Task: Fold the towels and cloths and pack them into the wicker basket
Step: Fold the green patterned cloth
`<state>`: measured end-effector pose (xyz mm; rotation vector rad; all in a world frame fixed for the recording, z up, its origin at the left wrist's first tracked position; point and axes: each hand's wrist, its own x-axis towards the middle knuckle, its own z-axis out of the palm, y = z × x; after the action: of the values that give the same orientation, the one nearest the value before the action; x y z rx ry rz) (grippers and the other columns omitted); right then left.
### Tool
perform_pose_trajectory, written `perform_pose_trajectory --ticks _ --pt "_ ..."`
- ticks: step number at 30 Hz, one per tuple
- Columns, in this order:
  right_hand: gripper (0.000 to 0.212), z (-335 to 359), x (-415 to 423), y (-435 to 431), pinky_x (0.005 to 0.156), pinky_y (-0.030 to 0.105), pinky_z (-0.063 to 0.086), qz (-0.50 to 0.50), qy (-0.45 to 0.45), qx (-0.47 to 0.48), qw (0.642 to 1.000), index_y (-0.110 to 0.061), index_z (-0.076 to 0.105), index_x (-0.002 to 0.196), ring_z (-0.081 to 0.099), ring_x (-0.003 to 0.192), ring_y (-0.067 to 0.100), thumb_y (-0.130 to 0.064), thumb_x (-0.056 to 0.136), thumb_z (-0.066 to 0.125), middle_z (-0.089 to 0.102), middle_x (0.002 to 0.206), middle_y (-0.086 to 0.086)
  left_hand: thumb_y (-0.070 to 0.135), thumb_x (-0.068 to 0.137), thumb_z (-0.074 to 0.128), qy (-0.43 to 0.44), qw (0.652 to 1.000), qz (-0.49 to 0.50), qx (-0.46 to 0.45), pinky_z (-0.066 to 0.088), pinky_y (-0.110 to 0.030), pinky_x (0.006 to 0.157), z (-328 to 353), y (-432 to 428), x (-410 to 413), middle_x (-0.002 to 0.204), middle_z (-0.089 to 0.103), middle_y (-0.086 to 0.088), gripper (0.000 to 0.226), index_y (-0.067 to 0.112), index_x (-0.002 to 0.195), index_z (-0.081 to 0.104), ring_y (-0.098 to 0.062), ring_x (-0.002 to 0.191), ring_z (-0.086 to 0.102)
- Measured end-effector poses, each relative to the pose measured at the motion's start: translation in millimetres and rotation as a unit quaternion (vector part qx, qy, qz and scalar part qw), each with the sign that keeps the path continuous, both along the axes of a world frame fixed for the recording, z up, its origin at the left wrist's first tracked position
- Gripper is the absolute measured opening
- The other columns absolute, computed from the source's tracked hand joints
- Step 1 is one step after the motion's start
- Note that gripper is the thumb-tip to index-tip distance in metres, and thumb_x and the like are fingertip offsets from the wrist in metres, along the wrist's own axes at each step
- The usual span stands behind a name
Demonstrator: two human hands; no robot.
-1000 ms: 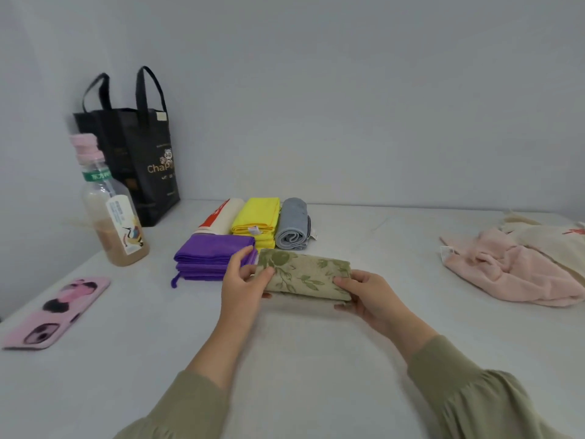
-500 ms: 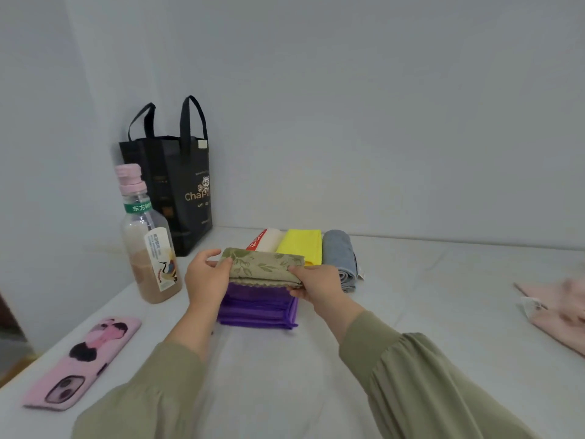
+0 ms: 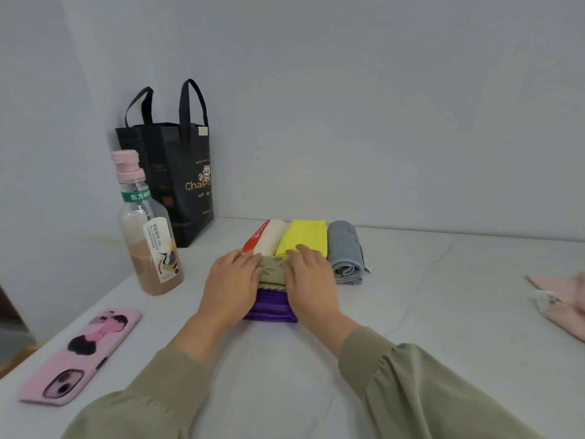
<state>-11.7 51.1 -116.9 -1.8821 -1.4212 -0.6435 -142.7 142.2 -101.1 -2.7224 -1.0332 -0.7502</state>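
A folded green leaf-print cloth [image 3: 273, 271] lies on top of a folded purple cloth [image 3: 272, 308] near the middle of the table. My left hand [image 3: 232, 286] and my right hand [image 3: 308, 285] press flat on the leaf-print cloth with straight fingers, one on each side, hiding most of it. Behind the stack lie a cream cloth with a red band [image 3: 267, 237], a folded yellow cloth [image 3: 304, 236] and a rolled grey towel [image 3: 345, 250]. A pink towel [image 3: 560, 301] lies loose at the right edge. No wicker basket is in view.
A black tote bag [image 3: 177, 172] stands at the back left against the wall. In front of it stands a plastic drink bottle [image 3: 147, 229] with a pink cap. A phone in a pink case [image 3: 82, 356] lies near the table's left edge.
Both hands carried the leaf-print cloth left and back, set it on the purple cloth, and now press flat on it instead of holding its ends.
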Motion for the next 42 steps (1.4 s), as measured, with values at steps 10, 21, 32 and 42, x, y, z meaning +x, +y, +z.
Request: perform_pose_trajectory --ticks 10,21,32,42 --pt "0.071 -12.7 -1.1 -18.6 0.119 0.043 0.010 0.080 0.094 -0.210 0.970 -0.015 0.026 0.149 0.011 0.147 0.017 -0.053 0.092 0.010 0.019 0.158 0.002 0.048 0.100 0.014 0.101 0.991 -0.031 -0.084 0.002 -0.038 0.118 -9.1 2.0 -7.0 0.159 0.017 0.003 0.058 0.022 0.152 0.020 -0.015 0.147 0.006" --pt "0.045 -5.0 57.3 -142.0 0.115 0.038 0.019 -0.042 0.168 -0.134 0.976 -0.005 0.044 0.137 0.029 0.139 0.026 -0.025 0.097 0.035 0.038 0.147 0.013 0.024 0.100 0.042 0.007 0.982 -0.161 -0.100 0.007 -0.039 0.120 -20.1 -122.5 70.5 0.159 0.017 -0.002 0.052 0.017 0.149 0.027 -0.018 0.148 0.003" --pt "0.040 -25.5 123.0 -282.3 0.114 0.038 0.020 -0.201 0.211 -0.107 0.951 -0.005 0.046 0.134 0.031 0.137 0.026 -0.011 0.095 0.043 0.041 0.144 0.012 0.038 0.102 0.029 0.128 0.955 -0.140 -0.226 0.004 -0.047 0.118 -37.5 -252.6 149.1 0.161 0.001 -0.001 0.058 0.023 0.153 0.006 -0.021 0.148 -0.005" --pt "0.038 -27.9 176.3 -337.1 0.114 0.049 0.007 -0.380 0.144 -0.214 0.888 -0.017 0.056 0.124 0.006 0.142 0.034 -0.017 0.087 0.047 0.011 0.155 0.014 0.049 0.101 0.018 0.207 0.945 -0.157 -0.196 -0.002 -0.046 0.119 -46.6 -268.2 157.0 0.161 -0.003 0.004 0.057 0.030 0.153 0.006 -0.017 0.148 -0.007"
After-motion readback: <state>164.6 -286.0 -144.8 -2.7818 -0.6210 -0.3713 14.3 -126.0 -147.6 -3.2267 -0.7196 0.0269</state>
